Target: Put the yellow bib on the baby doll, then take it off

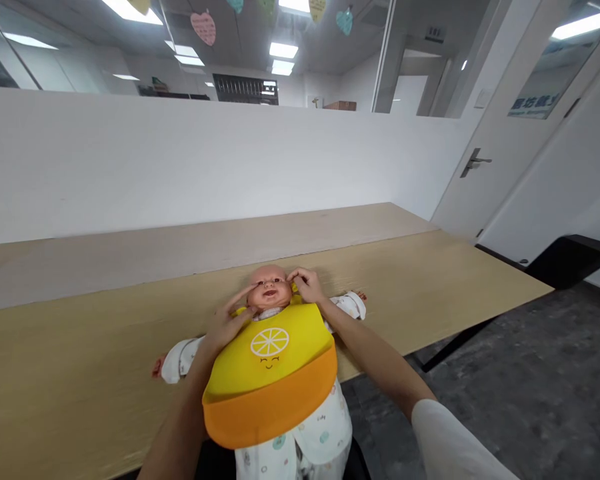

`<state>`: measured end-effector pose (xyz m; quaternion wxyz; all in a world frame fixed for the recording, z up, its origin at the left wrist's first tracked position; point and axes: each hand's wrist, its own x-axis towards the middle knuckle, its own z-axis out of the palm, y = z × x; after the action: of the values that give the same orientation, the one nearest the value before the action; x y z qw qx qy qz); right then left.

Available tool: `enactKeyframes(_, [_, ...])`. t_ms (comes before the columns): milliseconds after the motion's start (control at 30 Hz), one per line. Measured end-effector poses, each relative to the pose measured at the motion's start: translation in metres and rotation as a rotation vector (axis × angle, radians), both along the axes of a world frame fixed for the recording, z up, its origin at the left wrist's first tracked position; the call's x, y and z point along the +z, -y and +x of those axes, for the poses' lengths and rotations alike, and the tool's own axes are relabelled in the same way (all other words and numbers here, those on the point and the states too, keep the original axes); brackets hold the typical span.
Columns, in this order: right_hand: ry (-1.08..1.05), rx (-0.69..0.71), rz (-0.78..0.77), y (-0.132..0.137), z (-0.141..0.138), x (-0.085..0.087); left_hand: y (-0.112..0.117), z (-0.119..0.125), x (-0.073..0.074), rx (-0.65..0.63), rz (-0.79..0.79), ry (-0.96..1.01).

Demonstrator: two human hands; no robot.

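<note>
A baby doll (269,288) lies on its back on the table, its arms spread out in white printed clothes (325,427). Over its chest is a yellow baby bib (270,360) with a citrus slice print and an orange catch pocket. My left hand (233,319) rests beside the doll's cheek and neck, thumb and fingers apart, near the bib's neck strap. On the other side of the head, my right hand (306,285) has its fingers pinched on a yellow end of the bib's strap by the doll's ear.
The wooden table (80,360) runs along a white wall (205,167) with glass above. A door (495,133) with a lever handle is at the right. Near it stands a black chair (570,260). Grey floor lies beyond the table's right edge.
</note>
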<state>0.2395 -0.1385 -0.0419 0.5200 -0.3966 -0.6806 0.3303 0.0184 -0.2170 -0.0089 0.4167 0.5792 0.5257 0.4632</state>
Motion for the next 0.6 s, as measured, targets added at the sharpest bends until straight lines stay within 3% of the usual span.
enactKeyframes(133, [-0.087,-0.069,-0.064,0.000,0.003,0.006,-0.005,-0.005,-0.010,0.080,0.081,0.061])
enactKeyframes(233, [-0.147,-0.114,-0.035,0.002,0.008,0.013,-0.008,-0.005,-0.007,0.188,0.133,0.079])
enactKeyframes(333, [-0.154,-0.100,0.037,0.016,0.014,0.029,-0.004,0.002,0.020,0.227,0.246,-0.050])
enactKeyframes(433, [-0.013,0.114,0.106,0.046,0.016,0.056,0.011,0.021,0.059,0.224,0.409,-0.170])
enactKeyframes(533, [0.252,0.340,0.157,0.080,0.009,0.084,0.032,0.052,0.092,0.139,0.502,-0.202])
enactKeyframes(600, [0.352,0.378,0.222,0.096,0.003,0.095,0.045,0.073,0.107,0.053,0.585,-0.266])
